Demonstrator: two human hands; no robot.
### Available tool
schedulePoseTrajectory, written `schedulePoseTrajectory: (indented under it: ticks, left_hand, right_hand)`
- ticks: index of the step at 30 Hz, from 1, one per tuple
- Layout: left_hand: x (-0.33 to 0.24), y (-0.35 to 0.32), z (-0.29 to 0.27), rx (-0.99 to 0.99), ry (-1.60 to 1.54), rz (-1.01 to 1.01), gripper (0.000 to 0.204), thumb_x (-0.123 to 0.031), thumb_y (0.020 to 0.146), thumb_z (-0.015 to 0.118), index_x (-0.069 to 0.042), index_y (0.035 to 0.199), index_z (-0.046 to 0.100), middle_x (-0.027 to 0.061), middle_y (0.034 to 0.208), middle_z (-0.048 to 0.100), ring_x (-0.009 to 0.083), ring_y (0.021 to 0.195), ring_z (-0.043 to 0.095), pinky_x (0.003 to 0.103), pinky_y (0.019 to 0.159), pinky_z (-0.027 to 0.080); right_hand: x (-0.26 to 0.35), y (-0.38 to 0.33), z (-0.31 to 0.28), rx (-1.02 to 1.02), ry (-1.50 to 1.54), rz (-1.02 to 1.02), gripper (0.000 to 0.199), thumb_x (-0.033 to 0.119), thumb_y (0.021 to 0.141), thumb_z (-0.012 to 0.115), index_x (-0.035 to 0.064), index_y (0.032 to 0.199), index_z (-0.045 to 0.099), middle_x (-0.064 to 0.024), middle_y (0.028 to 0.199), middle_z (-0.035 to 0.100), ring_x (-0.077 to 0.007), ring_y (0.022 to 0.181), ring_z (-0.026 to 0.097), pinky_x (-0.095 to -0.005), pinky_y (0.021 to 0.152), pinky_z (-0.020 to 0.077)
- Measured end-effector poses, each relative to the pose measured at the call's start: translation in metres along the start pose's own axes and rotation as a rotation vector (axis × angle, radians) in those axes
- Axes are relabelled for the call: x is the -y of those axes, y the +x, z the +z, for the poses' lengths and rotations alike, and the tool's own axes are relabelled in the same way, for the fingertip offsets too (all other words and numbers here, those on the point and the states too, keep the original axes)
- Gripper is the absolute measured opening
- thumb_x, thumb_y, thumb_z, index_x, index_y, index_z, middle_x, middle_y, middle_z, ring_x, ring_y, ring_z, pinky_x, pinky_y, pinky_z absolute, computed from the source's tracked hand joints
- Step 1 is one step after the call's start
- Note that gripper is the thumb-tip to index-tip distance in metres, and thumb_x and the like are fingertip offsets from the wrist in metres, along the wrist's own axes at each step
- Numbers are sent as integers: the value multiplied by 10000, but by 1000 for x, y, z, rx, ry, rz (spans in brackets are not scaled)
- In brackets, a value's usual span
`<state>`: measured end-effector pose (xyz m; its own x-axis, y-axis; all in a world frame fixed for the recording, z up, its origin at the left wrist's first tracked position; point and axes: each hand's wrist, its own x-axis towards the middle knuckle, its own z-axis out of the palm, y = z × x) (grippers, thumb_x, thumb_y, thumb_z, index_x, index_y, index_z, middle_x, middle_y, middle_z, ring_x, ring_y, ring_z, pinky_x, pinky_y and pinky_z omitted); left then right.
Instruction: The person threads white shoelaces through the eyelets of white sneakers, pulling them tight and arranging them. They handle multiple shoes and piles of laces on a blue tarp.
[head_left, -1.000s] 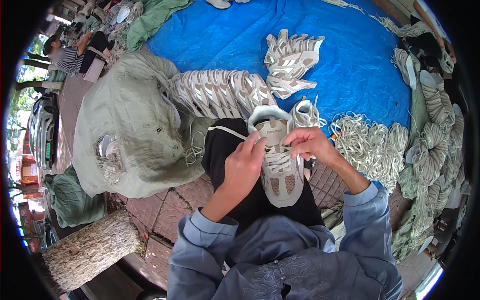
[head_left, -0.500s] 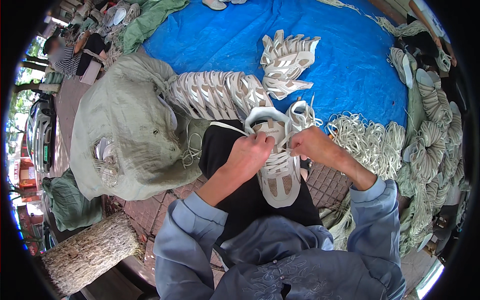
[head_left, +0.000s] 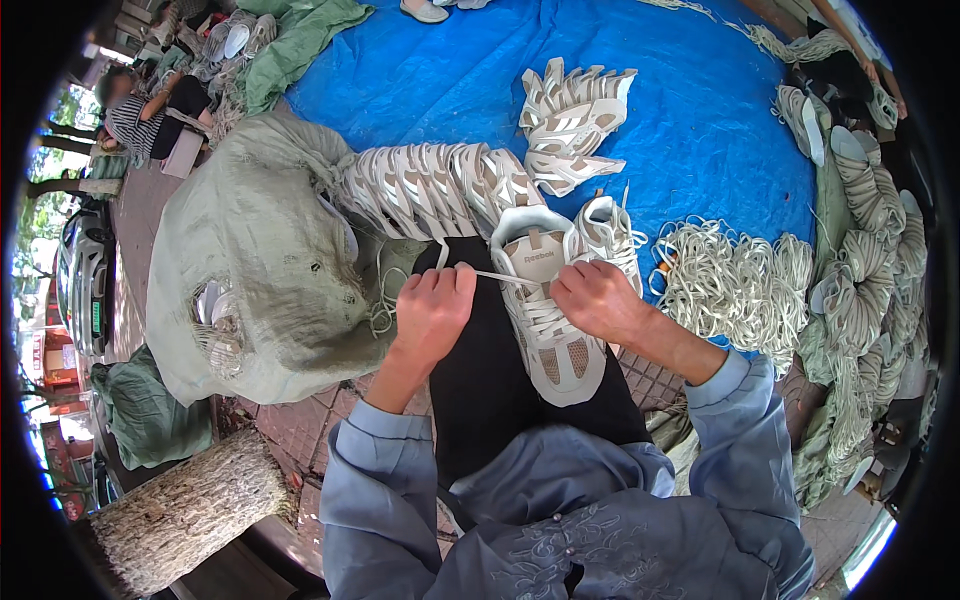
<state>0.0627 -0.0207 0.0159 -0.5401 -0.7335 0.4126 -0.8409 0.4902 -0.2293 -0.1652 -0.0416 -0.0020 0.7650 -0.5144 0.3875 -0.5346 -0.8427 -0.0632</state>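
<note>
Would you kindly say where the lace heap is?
In the head view, the lace heap lies at the lower edge of the blue sheet, to the right of the right hand.

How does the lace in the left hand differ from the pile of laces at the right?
The held lace is a single strand, while the lace pile is many strands heaped together. The held lace stretches straight from the left hand toward the shoe; the lace pile lies in loose loops, with no hand on it. Both are whitish.
</note>
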Motion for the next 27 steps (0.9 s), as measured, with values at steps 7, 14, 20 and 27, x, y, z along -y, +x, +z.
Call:
schedulePoseTrajectory:
  ticks: [7, 14, 20, 27]
  left_hand:
    - [34, -43, 9, -27, 9, -255, 169, -44, 633, 562, -52, 799, 531, 29, 588, 448, 163, 527, 505, 284, 463, 420]
    - [41, -14, -26, 20, 88, -233, 191, -46, 641, 572, -69, 830, 570, 45, 644, 489, 176, 580, 529, 292, 490, 435]
    - [21, -20, -19, -185, -1742, -1178, 106, -59, 819, 520, -43, 912, 569, 103, 939, 581, 192, 838, 571, 326, 751, 474]
    - [81, -40, -16, -850, -2259, -1259, 147, -61, 837, 523, 8, 967, 522, 92, 864, 572, 196, 848, 558, 384, 903, 416]
  right_hand:
    - [-22, -14, 8, -106, 968, 752, 181, -58, 633, 609, 32, 790, 624, -47, 679, 591, -100, 590, 547, -205, 546, 438]
    - [-52, -14, 12, 296, 937, 951, 441, 43, 570, 604, 11, 1009, 583, -83, 573, 579, -134, 460, 546, -257, 494, 443]
    - [-60, -28, 61, 191, 949, 931, 205, 40, 618, 531, -38, 786, 618, -92, 491, 554, -98, 372, 509, -232, 352, 388]
    - [-73, -53, 72, -250, 1463, 1294, 153, 44, 685, 511, -15, 791, 603, -121, 663, 625, -164, 503, 593, -248, 464, 459]
